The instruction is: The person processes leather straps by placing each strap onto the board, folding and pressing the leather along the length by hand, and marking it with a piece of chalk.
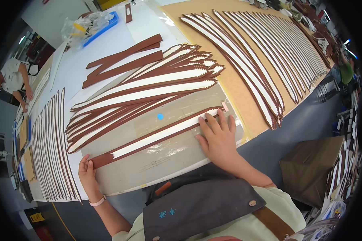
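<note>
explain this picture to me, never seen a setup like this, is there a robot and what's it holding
There is no robot here: a person works bare-handed, and this one wide, curved picture comes from a camera worn on their head, looking forward and down.

The left hand pinches the plain brown end of a long brown and white strip. The right hand lies with spread fingers on its other end. The strip rests on a grey mat.

Beyond it lies a loose pile of similar strips, then some plain brown pieces and a blue tray with a plastic bag. More strips lie in rows at both sides. Another person is at far left.
</note>
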Motion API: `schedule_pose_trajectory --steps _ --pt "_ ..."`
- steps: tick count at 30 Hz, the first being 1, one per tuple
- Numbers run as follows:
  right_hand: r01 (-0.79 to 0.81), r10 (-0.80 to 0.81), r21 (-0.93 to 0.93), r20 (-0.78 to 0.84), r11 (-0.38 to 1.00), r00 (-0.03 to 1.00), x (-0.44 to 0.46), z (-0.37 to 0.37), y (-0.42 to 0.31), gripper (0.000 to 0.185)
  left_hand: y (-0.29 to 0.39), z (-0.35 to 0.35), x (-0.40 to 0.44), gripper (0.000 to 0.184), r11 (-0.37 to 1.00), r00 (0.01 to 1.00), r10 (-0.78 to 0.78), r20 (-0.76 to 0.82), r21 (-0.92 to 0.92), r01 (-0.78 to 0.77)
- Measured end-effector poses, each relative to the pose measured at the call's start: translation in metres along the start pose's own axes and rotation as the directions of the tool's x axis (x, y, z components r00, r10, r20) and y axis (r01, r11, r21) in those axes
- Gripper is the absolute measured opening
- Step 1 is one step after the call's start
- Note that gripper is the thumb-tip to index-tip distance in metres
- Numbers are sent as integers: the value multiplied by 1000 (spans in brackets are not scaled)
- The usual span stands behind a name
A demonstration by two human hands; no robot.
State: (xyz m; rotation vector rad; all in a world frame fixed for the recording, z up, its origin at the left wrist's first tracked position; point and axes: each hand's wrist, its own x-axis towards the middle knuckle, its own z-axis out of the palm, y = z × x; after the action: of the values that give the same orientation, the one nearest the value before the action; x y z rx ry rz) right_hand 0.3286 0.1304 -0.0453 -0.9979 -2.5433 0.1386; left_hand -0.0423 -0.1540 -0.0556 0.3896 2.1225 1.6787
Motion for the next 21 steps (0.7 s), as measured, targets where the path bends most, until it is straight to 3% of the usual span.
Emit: schedule_pose_trajectory --steps 8,20,21 --pt "-15 15 -4 16 1000 1000 -1 0 0 50 -2 2 -5 33 998 998 53 35 -48 -51" --pt "-7 7 -24 22 1000 1000 -4 1 0 52 3 10 -6 29 996 996 67 -54 65 -64" --pt "-5 6 -26 21 1000 1000 -4 1 0 52 0 10 -5 29 947 978 191 -87 278 -160"
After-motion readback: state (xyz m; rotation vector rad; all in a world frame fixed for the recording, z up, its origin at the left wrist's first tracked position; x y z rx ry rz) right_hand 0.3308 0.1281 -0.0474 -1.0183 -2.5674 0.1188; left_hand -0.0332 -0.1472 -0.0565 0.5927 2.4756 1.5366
